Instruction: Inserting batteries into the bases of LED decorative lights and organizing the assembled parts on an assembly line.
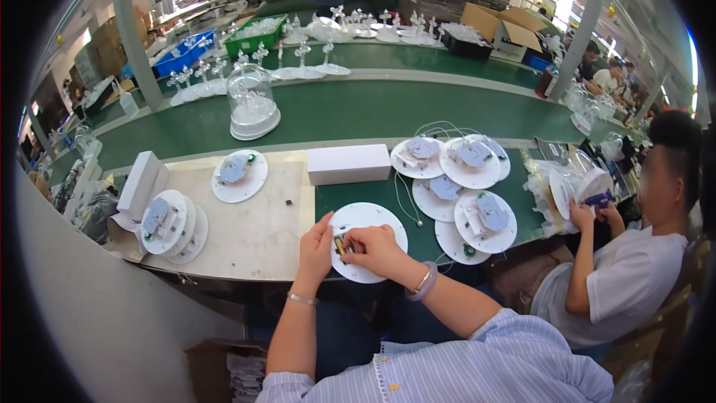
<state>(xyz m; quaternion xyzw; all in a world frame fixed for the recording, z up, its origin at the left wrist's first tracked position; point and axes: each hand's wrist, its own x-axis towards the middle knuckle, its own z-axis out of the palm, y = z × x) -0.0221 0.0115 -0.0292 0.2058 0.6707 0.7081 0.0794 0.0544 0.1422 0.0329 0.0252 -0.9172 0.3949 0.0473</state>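
Well out to the left of the left hand, a stack of discs [165, 224] leans together, with a single disc [242, 179] nearer, forward and left; both seem out of the way, so the elbow has room. Just forward and left of that hand a small black piece [289, 202] lies loose on the board [268, 242]; better to keep it from getting under the work.

The left hand [316, 245] is curled round the near-left edge of the white disc [369, 215], gripping it. A firm, even hold there should stop it turning under pressure.

Between the two hands, towards the disc's left side, sits what looks like a battery [341, 246], partly hidden by fingers. The right hand [371, 248] is closed in a pinch on it, bent over the disc. Pressing flat and checking which end meets which contact would likely serve best; the contacts are too small to make out.

Just right of the right hand, a thin cord [408, 200] hangs from the pile [477, 164]; it would be wise to keep it clear of the disc.
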